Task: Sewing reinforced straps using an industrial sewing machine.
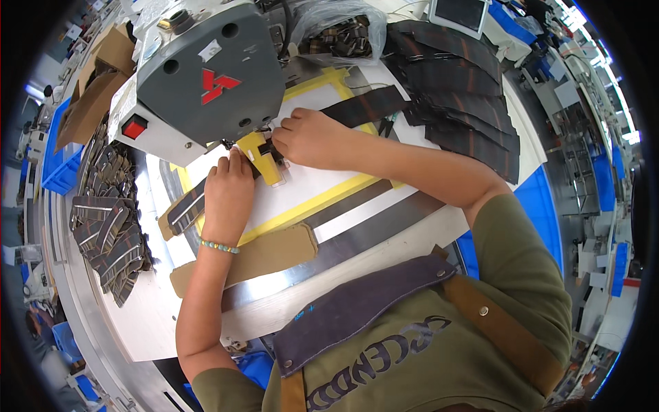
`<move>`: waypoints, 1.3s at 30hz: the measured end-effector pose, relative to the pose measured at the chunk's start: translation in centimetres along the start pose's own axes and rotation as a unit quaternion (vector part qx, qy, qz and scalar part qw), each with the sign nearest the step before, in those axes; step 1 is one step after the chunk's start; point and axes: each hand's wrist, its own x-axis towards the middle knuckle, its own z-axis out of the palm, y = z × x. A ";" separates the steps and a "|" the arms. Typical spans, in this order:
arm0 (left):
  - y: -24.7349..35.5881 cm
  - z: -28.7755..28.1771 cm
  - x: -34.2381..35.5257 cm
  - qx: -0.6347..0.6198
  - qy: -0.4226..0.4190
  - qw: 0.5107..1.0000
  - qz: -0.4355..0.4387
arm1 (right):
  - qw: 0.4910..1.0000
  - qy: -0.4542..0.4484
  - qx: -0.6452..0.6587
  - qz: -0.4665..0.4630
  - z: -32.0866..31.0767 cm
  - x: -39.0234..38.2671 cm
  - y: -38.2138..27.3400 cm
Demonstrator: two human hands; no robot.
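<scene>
My left hand (230, 185) is closed, its fingertips pressed together on a dark plaid fabric strip (185, 211) beside a yellow clamp piece (263, 163). To the right of that piece, my right hand (309, 139) has its fingers curled in a pinch at the strip. Another length of dark plaid fabric (367, 106) runs out beyond my right hand. Directly over the work hangs the grey head of a sewing machine (206, 82), which hides the needle area. The fingertips of both hands are partly hidden.
A white plate with yellow tape edging (295, 223) lies under the work, a brown cardboard piece (254, 257) nearer me. Plaid pieces pile up at the left (110, 226); dark fabric strips (467, 96) lie at the right. Behind stands a plastic bag of small parts (343, 34).
</scene>
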 end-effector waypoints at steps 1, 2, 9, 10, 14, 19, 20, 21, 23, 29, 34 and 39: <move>-0.2 0.1 -0.2 -0.019 0.019 1.000 -0.002 | 1.000 0.007 -0.013 -0.018 0.0 0.1 0.3; -0.2 -0.4 0.1 -0.039 0.039 0.998 -0.003 | 0.999 0.023 0.006 -0.025 -0.4 0.5 0.4; 1.3 -10.3 -4.4 -0.194 -0.076 0.976 0.064 | 0.996 0.024 0.022 -0.080 -10.0 -2.4 -5.1; 1.8 -11.9 -3.9 -0.260 -0.061 0.963 0.039 | 0.997 0.025 0.046 -0.062 -11.2 -2.9 -5.7; 3.5 -13.7 -2.0 -0.427 -0.087 0.900 0.015 | 0.987 0.037 0.155 -0.032 -11.2 -3.9 -6.4; 4.6 -10.5 -2.5 -0.385 -0.045 0.922 -0.001 | 0.981 -0.160 0.087 0.070 -10.4 -7.0 0.6; 4.2 -11.1 -2.3 -0.412 -0.019 0.911 0.000 | 0.977 -0.176 0.061 0.101 -10.2 -8.8 2.4; 3.9 -11.4 -2.4 -0.437 0.005 0.899 -0.003 | 0.972 -0.191 0.036 0.129 -9.7 -10.5 4.1; 3.5 -11.5 -2.2 -0.471 -0.001 0.882 -0.023 | 0.965 -0.184 0.038 0.182 -7.4 -13.5 6.2; 3.8 -11.6 -1.7 -0.494 -0.014 0.868 -0.046 | 0.965 -0.090 0.079 0.233 -4.4 -12.4 8.0; 4.5 -11.9 -1.2 -0.493 -0.018 0.869 -0.042 | 0.812 -0.120 0.535 0.202 -7.9 -4.6 3.5; 3.9 -11.9 -1.3 -0.472 -0.012 0.880 -0.053 | 0.854 -0.086 0.511 0.052 -3.9 -1.9 0.4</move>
